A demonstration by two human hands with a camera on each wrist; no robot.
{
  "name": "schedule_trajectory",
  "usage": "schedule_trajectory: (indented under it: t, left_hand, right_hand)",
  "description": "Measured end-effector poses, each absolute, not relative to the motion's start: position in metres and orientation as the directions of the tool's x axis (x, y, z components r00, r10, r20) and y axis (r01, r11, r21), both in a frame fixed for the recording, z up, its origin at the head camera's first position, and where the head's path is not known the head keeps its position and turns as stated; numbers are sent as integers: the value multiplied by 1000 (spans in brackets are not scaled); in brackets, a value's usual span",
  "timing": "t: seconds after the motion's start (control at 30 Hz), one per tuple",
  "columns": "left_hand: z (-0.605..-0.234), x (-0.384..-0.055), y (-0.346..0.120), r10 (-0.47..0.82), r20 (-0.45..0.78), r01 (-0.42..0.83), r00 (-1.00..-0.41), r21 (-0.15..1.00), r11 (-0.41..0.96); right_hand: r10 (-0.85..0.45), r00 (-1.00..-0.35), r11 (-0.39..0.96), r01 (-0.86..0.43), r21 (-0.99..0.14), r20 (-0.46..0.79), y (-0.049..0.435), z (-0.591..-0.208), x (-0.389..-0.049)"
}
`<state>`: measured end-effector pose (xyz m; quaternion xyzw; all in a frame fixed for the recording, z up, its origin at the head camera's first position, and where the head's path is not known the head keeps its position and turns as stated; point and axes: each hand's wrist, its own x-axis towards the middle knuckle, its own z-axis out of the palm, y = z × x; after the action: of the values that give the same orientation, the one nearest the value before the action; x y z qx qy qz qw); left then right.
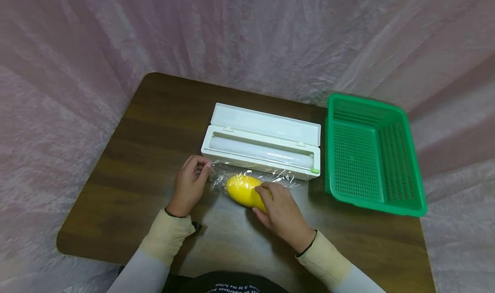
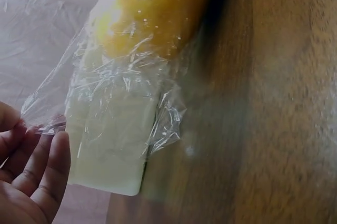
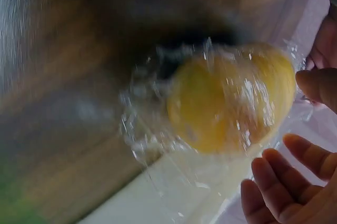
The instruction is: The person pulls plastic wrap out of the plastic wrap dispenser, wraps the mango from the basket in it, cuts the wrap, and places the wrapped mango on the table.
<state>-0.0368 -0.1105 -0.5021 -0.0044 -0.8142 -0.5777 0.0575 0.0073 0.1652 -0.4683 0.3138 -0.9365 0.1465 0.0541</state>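
A yellow oval fruit, wrapped in crinkled clear plastic film, is in front of the wrap dispenser in the head view. My right hand holds the fruit at its right end, thumb on the near side and fingers over the far side. Loose film bunches past both ends of the fruit. On the left, my left hand pinches a gathered edge of film between thumb and fingertips, drawing it taut from the fruit. Just behind stands the white wrap dispenser, lid raised, with a roll of film inside.
A green plastic basket stands to the right of the dispenser, close beside it. The brown wooden table has a rounded far left corner. Pale pink draped cloth hangs behind and around the table.
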Motion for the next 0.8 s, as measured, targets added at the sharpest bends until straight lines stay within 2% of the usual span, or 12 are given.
schedule_trajectory:
  t: [0.17, 0.27, 0.33, 0.43, 0.5, 0.57, 0.7, 0.8]
  left_hand:
    - [-499, -30, -118, -58, 13, -4, -998, 960, 281]
    - [-500, -25, -123, -66, -29, -44, -997, 968, 245]
    - [-502, -22, -124, -67, -47, -60, -997, 975, 216]
    - [-504, -22, -124, -50, -77, -84, -996, 985, 150]
    - [-506, -22, -124, -41, -94, -98, -995, 989, 106]
    - [-507, -23, -124, -40, -103, -105, -994, 992, 67]
    - [-507, -24, -126, -55, -121, -123, -991, 992, 37]
    - [-505, -23, -128, -49, -152, -153, -987, 988, 16]
  right_hand:
    - [-473, -848, 790, -528, -312, 239, 167, -468, 1]
    - [-349, -900, 790, -432, -435, 260, 177, -461, -8]
    - [-216, -953, 768, -299, -567, 211, 187, -458, -11]
    - [11, -1000, 683, -5, -730, 16, 202, -459, -8]
    - [112, -985, 609, 172, -774, -131, 209, -464, -7]
    - [144, -959, 566, 283, -774, -245, 211, -470, -8]
    - [144, -934, 458, 355, -815, -326, 207, -477, -14]
    - [142, -931, 280, 363, -889, -335, 203, -481, -16]
